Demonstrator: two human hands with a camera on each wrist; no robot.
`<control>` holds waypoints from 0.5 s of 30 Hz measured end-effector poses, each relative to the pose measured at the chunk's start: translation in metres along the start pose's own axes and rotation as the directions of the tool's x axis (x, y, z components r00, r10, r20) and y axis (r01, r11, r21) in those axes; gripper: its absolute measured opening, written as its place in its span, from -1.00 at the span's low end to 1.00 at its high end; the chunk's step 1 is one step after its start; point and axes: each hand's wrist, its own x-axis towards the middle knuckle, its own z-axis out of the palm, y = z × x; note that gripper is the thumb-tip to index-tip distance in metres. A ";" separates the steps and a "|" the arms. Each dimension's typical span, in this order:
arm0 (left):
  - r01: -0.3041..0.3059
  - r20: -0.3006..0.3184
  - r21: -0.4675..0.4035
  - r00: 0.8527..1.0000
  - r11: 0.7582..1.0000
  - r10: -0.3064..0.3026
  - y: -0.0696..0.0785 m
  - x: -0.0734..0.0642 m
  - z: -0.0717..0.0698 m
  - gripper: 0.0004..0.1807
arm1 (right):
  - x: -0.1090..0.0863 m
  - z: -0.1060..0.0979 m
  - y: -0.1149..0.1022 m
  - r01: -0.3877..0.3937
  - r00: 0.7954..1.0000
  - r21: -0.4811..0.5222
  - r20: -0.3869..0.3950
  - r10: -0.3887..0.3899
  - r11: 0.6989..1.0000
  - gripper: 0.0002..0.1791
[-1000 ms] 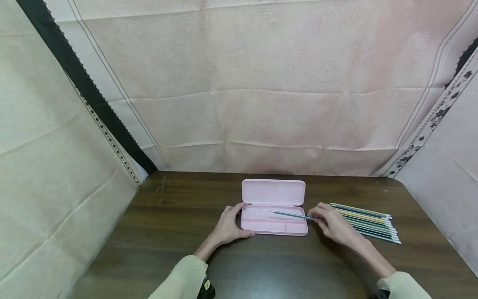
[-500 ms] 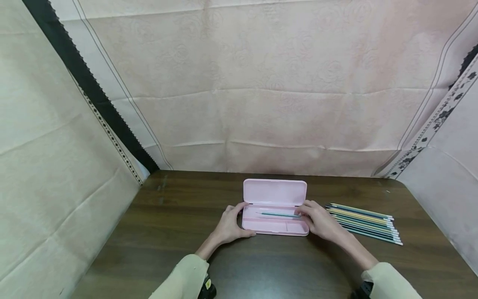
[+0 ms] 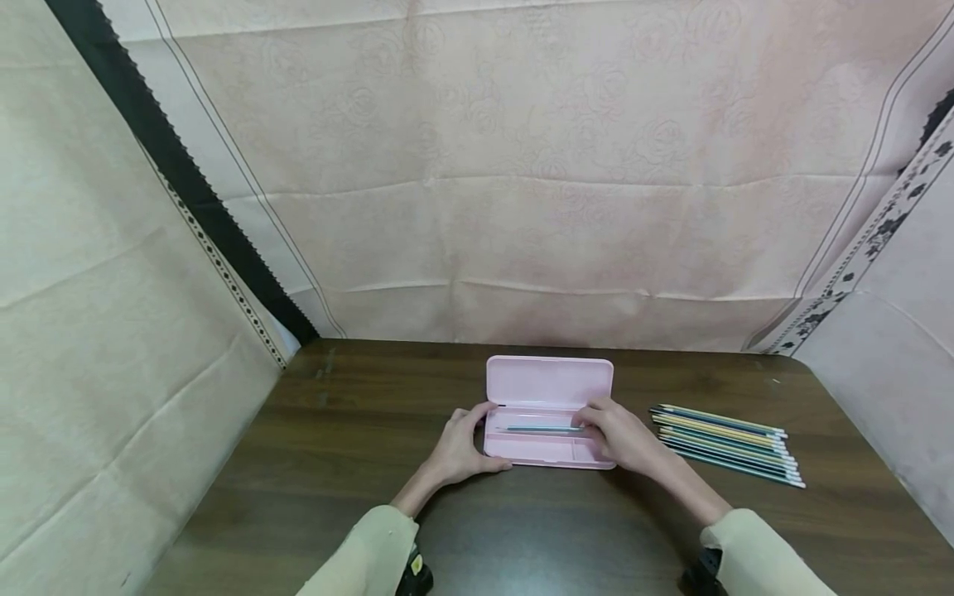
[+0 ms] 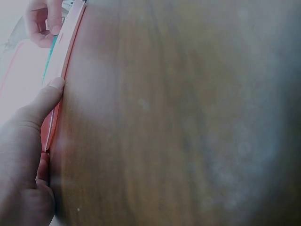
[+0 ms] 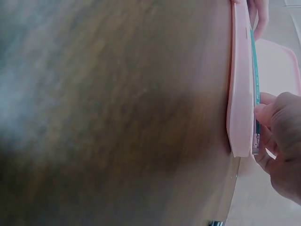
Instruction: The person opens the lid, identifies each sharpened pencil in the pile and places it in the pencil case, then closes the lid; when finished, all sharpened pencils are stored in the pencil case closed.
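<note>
A pink pencil case (image 3: pixel 531 449) lies open on the table, its lid (image 3: pixel 549 379) folded back away from me. My left hand (image 3: pixel 456 451) grips the case's left end, with the thumb (image 4: pixel 49 96) along the front side. Over the case, my right hand (image 3: pixel 622 434) pinches a teal pencil (image 5: pixel 256 70) near one end. The pencil lies lengthwise over the long rear compartment, its tip pointing left. Whether it touches the compartment's floor cannot be told. The right fingers hide part of the case's right end.
To the right, several pencils (image 3: pixel 726 447) in green, yellow and dark tones lie side by side on the brown wooden table (image 3: pixel 358 414). Pale patterned cloth (image 3: pixel 559 207) hangs behind the table and on both sides.
My right hand has moved left with the pencil, from beside the case's right end to over the rear compartment. My left hand keeps its grip on the case.
</note>
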 end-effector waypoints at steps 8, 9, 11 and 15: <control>0.012 0.005 0.001 1.000 1.000 -0.012 0.001 -0.001 -0.001 -0.01 | 0.008 0.003 0.001 0.063 0.998 -0.007 0.014 -0.063 0.998 -0.72; 0.011 0.003 0.001 1.000 1.000 -0.011 0.001 -0.001 -0.001 -0.01 | 0.008 0.003 0.002 0.073 0.997 0.000 0.012 -0.073 0.997 -0.72; 0.012 0.002 0.001 1.000 1.000 -0.012 0.001 -0.001 -0.001 -0.01 | 0.010 0.004 0.002 0.090 0.996 0.013 0.007 -0.091 0.996 -0.72; 0.013 0.003 0.000 1.000 1.000 -0.013 0.002 -0.001 -0.001 0.00 | 0.012 0.006 0.002 0.086 0.996 0.044 0.010 -0.087 0.995 -0.72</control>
